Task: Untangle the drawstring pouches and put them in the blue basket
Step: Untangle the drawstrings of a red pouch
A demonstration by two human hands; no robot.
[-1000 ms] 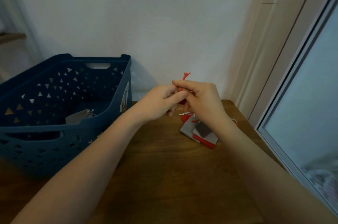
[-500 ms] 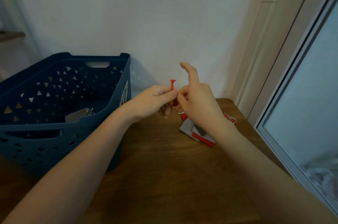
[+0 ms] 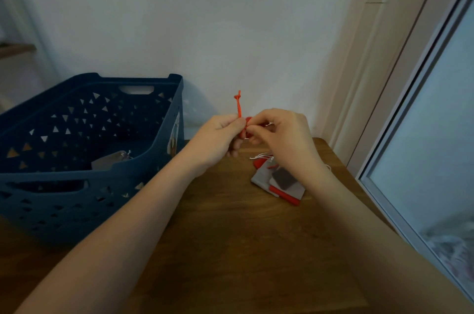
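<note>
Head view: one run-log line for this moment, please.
left hand pinches red drawstring | right hand picks knot | grey pouch in blue plastic basket

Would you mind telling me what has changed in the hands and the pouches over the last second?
The right hand, whose forefinger stuck up half a second ago, has curled it back and pinches at the tangle again. The left hand still pinches the red drawstring, whose knotted end now stands straighter. The pile of pouches on the table, the blue basket and the grey pouch inside it stayed put.
</note>
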